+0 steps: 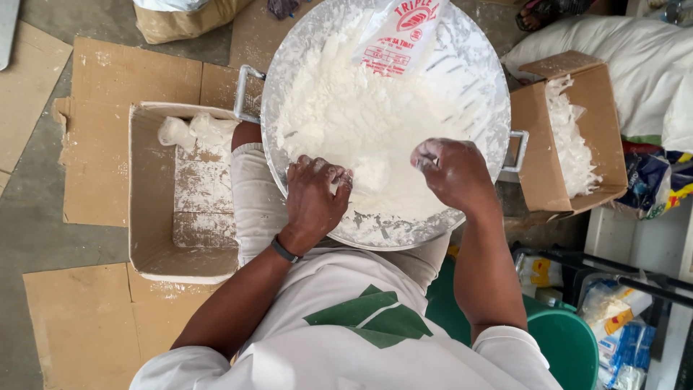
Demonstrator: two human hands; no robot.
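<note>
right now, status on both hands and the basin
Left hand and right hand both in the metal basin, working white powder. Grip unclear under the dusting. Plastic bag lies at far rim, clear of hands.

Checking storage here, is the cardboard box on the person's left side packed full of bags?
No, the left box holds only two small bags at its far end.

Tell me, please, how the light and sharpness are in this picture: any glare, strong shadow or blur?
Head view: soft, even daylight, no hard shadows. The white powder in the metal basin is nearly blown out, so its surface detail is lost. Left hand and right hand look reasonably sharp. Frame edges bend slightly, as with a wide lens.
</note>
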